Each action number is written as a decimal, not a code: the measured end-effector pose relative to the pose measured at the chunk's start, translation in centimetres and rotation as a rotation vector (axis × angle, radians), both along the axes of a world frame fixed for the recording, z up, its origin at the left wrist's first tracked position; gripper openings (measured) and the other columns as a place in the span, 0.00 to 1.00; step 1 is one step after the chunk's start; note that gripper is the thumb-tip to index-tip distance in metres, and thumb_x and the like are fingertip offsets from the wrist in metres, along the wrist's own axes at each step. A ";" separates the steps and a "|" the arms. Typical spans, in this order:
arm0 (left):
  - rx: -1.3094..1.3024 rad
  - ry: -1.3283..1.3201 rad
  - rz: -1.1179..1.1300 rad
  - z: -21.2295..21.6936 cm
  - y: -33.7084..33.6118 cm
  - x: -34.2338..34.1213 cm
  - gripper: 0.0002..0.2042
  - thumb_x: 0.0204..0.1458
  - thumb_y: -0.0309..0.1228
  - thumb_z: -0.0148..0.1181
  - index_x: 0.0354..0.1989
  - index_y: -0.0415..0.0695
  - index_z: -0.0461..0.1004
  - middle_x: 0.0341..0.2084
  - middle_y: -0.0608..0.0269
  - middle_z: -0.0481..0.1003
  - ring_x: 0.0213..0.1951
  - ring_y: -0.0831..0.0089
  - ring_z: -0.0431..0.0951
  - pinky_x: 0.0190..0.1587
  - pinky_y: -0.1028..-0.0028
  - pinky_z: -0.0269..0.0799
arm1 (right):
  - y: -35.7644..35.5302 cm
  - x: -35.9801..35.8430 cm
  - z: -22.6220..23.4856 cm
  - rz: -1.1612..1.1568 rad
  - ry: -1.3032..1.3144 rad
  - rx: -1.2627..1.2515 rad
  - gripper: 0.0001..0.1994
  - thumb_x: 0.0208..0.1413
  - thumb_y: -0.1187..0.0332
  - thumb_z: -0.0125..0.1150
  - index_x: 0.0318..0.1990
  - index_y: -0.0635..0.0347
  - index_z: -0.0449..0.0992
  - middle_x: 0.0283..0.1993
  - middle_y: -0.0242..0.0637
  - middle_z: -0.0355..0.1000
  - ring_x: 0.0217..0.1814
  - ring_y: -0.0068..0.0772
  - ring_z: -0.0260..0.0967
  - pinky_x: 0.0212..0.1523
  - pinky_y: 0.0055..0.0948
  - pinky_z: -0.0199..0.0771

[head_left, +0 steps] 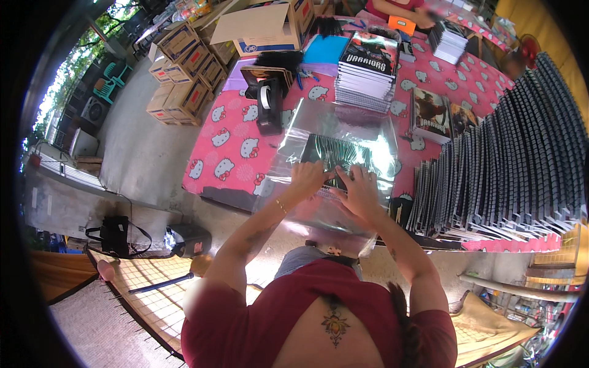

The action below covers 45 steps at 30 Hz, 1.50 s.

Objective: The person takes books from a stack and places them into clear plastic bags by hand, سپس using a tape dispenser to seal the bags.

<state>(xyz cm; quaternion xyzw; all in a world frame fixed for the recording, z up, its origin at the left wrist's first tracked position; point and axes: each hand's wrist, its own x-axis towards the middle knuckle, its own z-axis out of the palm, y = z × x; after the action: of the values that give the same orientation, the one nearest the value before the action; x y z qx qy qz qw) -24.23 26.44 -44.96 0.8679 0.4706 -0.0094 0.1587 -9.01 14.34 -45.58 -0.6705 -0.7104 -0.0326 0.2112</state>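
Note:
A clear plastic sheet (288, 142) is spread over the table's near edge and hangs toward my lap. On it lies a dark, flat item (319, 146) with fine pale-green stripes, partly hidden by my hands; its kind is unclear. My left hand (308, 178) rests at its near left, fingers bunched inward; anything between them is hidden. Close beside it, my right hand (358, 191) lies over the near right, fingers apart and thumb toward the left hand. Beyond the sheet rises a stack of spiral-bound notebooks (366, 76) with illustrated covers. A black tape dispenser (268, 107) stands at the left.
Tall rows of spiral-bound notebooks (503, 159) crowd the table's right side. A smaller notebook pile (431, 113) sits before them. An open carton (264, 30) stands at the far left, with stacked boxes (184, 73) on the floor. Across the table is another person's arm (392, 7).

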 end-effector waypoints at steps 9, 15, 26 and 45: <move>0.510 -0.402 -0.474 -2.4 -7.5 -1.0 0.21 0.51 0.43 0.63 0.51 0.46 0.70 0.50 0.55 0.69 0.56 0.57 0.67 0.60 0.53 0.59 | 9.8 6.5 -4.7 -0.066 0.192 -0.025 0.20 0.60 0.48 0.53 0.50 0.50 0.79 0.52 0.39 0.72 0.56 0.43 0.69 0.56 0.51 0.64; 0.531 -0.543 -0.554 -3.2 -5.4 -2.3 0.22 0.51 0.33 0.63 0.56 0.45 0.71 0.52 0.55 0.71 0.57 0.60 0.69 0.64 0.54 0.59 | 13.4 11.4 -1.6 0.047 0.369 -0.580 0.28 0.60 0.40 0.46 0.48 0.56 0.78 0.46 0.46 0.78 0.46 0.50 0.77 0.43 0.47 0.77; -0.543 -1.285 -0.063 -2.3 5.8 -6.3 0.35 0.50 0.15 0.60 0.69 0.41 0.56 0.55 0.61 0.71 0.56 0.69 0.72 0.59 0.69 0.68 | 5.4 11.2 2.2 0.165 0.994 -0.284 0.35 0.50 0.60 0.70 0.62 0.67 0.62 0.58 0.45 0.68 0.57 0.38 0.71 0.50 0.36 0.77; -0.689 -0.968 0.633 -1.3 20.8 -13.9 0.17 0.48 0.36 0.70 0.43 0.41 0.80 0.36 0.62 0.78 0.27 0.77 0.72 0.33 0.81 0.70 | 3.5 -1.2 20.5 0.311 0.172 -0.148 0.19 0.48 0.58 0.69 0.47 0.52 0.77 0.49 0.31 0.71 0.50 0.36 0.70 0.57 0.41 0.61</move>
<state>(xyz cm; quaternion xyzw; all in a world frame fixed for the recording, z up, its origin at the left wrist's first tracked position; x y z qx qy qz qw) -38.16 47.21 -46.24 0.4943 0.5483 0.2781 0.6146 -10.21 17.89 -25.04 -0.5664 -0.7854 0.1102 0.2240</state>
